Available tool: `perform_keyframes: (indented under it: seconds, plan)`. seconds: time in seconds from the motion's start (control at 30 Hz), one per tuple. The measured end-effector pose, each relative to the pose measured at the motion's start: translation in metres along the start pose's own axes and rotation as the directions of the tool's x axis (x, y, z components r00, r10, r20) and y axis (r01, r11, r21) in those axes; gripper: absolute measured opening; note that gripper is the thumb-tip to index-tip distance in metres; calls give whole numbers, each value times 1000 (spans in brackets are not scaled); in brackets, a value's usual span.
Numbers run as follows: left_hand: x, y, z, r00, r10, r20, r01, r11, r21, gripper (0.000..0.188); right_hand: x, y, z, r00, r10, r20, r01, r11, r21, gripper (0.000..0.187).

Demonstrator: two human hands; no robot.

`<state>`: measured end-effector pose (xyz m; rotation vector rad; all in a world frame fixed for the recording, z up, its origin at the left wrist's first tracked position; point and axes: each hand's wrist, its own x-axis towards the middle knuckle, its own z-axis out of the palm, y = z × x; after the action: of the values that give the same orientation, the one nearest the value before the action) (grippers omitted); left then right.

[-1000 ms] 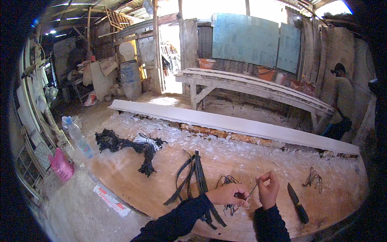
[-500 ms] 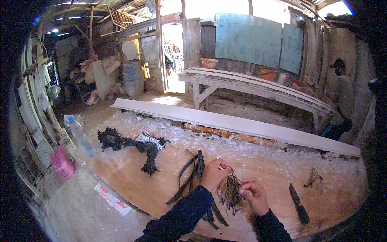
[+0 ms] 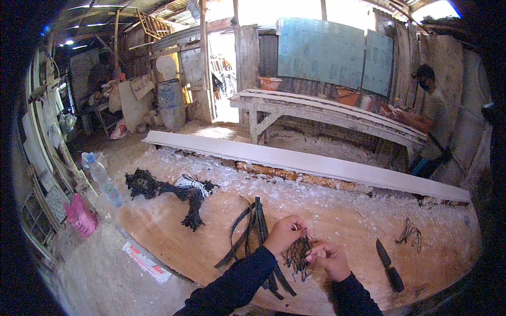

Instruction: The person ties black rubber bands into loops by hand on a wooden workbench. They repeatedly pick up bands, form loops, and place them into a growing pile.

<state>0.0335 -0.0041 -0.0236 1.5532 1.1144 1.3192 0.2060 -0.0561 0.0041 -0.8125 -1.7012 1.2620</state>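
Note:
My left hand (image 3: 284,233) is closed in a pinch at the top of a bunch of thin dark cords (image 3: 298,256), which hangs down onto the wooden tabletop. On the bunch's right side, the thumb and fingers of my right hand (image 3: 329,259) are pinched together on its strands. Long black flat strips (image 3: 261,224) lie beside and partly under my left forearm. To the right of my right hand rests a black-handled knife (image 3: 389,266). Beyond it is a small loose bunch of dark cords (image 3: 409,235).
Black knotted cord bundles (image 3: 168,190) and a white cord bundle (image 3: 191,183) lie at left. A long white moulding (image 3: 295,159) borders the far edge. A plastic bottle (image 3: 105,181) and pink bag (image 3: 80,216) stand left. A person (image 3: 433,121) works by the back bench (image 3: 327,118).
My right hand has come closer to my left, its fingers now against the cords near the top. The person at the back has leaned toward the bench. My view shifts slightly.

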Motion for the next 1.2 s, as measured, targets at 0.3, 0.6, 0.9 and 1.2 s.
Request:
perform_keyframes:
  seconds: [0.3,0.6,0.9,1.2]
  plan:
    - [-11,22,6,906,82,415,-101,995,25,16,15,21,-24,884,-86,-459,43,994,-103,13]
    - [-20,26,16,832,111,543,-201,974,108,24,22,39,-27,804,-288,-520,38,898,-439,6]
    - [-3,19,-3,990,-4,-144,18,995,99,16,15,23,-20,857,-317,-406,122,891,-437,7]
    - [3,7,-7,973,-25,-230,27,1000,9,17,3,4,5,986,-133,97,140,988,-68,20]
